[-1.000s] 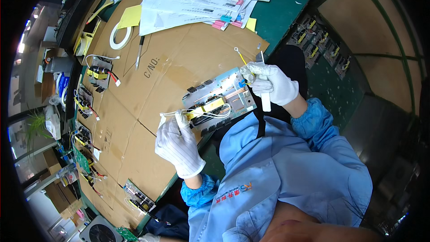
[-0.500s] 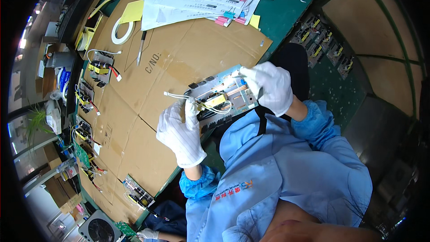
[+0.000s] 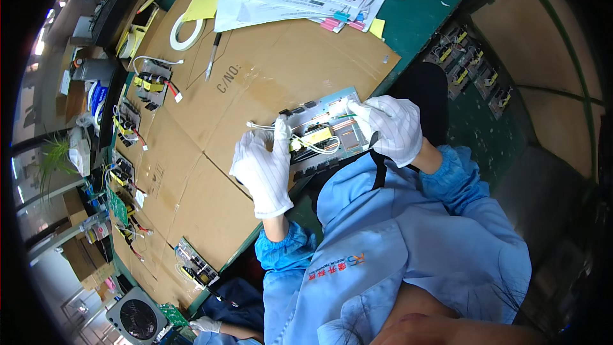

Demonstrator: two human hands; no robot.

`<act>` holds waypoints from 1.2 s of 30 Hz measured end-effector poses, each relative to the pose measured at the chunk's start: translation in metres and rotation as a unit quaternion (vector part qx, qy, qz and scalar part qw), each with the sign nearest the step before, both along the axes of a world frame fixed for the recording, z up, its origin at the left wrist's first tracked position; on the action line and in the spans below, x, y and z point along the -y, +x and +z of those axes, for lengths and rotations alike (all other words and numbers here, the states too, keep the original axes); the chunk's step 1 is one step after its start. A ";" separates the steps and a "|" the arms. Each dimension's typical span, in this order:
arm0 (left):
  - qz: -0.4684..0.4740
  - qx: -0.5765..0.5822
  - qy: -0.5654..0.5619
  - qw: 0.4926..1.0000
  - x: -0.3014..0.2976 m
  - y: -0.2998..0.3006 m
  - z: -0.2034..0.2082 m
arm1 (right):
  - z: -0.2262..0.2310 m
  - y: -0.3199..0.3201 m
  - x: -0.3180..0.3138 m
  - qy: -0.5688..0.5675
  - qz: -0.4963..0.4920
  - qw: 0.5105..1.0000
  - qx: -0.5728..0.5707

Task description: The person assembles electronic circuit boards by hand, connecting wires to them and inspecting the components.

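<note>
Both of my hands wear white striped gloves and hold a circuit board [image 3: 350, 140] in front of my body, at the edge of the cardboard. My left hand [image 3: 263, 169] grips its left end, thumb up beside a white cable [image 3: 258, 126]. Closed around the right end is my right hand [image 3: 393, 129], its fingertips by a small green part. The board carries a yellow-wrapped transformer [image 3: 317, 136], looped white wires and dark components along its long sides. Its underside and the fingers beneath are hidden.
Cardboard [image 3: 211, 185] covers the green bench. Along its left side lie several similar boards [image 3: 151, 84]; another board [image 3: 195, 262] is near the front edge. Papers [image 3: 281, 6], a tape roll [image 3: 187, 33] and a pen-like tool [image 3: 213, 56] lie at the back. A co-worker's gloved hand [image 3: 205, 324] shows below.
The whole view has shifted slightly, bench items moving right and up in the picture. Bright glare on the board has faded. Both hands still hold the board.
</note>
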State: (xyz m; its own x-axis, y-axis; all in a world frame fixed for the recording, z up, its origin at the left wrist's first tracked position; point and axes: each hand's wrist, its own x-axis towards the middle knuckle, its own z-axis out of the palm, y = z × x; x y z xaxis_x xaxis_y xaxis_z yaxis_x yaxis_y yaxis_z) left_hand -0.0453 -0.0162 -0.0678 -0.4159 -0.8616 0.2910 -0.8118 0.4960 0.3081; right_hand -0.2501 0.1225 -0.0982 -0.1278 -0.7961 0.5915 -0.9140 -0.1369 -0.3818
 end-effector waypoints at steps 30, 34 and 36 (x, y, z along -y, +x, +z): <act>-0.091 -0.444 0.287 0.844 -0.036 -0.020 0.076 | 0.019 0.002 0.011 -0.016 -0.010 0.991 0.132; -0.148 -0.131 -0.182 0.963 -0.028 -0.021 0.062 | 0.025 0.002 0.011 -0.005 -0.007 0.988 0.153; -0.182 -0.125 -0.265 0.939 -0.025 -0.021 0.056 | 0.022 0.001 0.010 0.000 -0.010 0.988 0.153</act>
